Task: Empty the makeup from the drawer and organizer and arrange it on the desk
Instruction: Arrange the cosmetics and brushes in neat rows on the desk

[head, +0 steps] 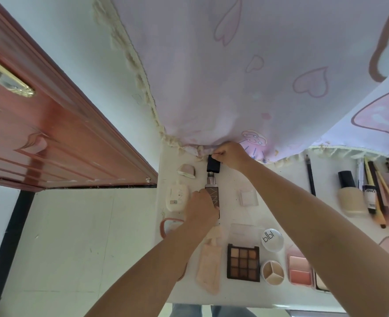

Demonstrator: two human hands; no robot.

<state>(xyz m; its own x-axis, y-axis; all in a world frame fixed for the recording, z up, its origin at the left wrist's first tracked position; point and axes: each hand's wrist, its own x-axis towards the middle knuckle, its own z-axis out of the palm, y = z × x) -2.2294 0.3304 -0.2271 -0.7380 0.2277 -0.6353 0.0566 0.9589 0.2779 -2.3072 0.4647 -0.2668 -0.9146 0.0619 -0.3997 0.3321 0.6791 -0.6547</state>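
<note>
White flat bottle (177, 196) lies at the desk's (232, 294) left edge. Left hand (201, 208) grips the brown foundation bottle (213, 193) lying on the desk. Right hand (229, 155) pinches the black cap (213, 165), just off the bottle's nozzle. Eyeshadow palette (243, 262) nearer; pencils (381, 191) far right.

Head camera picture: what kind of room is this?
Probably a bedroom with a makeup desk. A white desk holds an eyeshadow palette and a foundation bottle, a heart-print curtain hangs behind, and a wooden door stands beside it.
</note>
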